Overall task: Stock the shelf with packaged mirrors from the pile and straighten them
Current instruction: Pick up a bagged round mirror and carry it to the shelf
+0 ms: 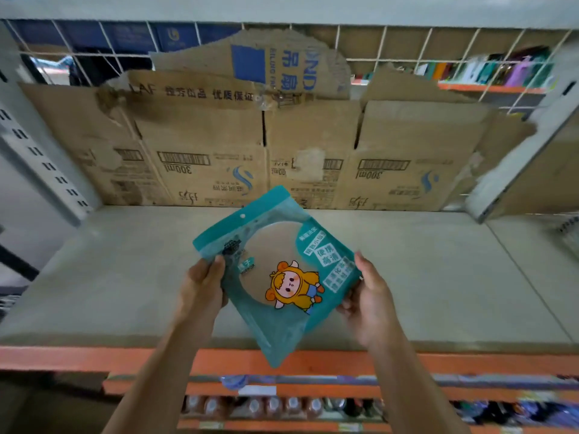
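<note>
Left hand (205,281) and right hand (368,296) pinch the mirror (275,274) pouch by its side edges; likely light, slick, fragile; shelf (438,277) lies beyond both.

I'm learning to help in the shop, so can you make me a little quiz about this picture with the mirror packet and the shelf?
1. True or false: the mirror packet lies flat on the shelf.
2. Which hands hold the packet? A) left hand only B) right hand only C) both
3. Fill in: flattened ______ lines the back of the shelf.

Key
1. False: it is held tilted above the shelf.
2. C: one hand grips each side edge.
3. Cardboard.
</note>
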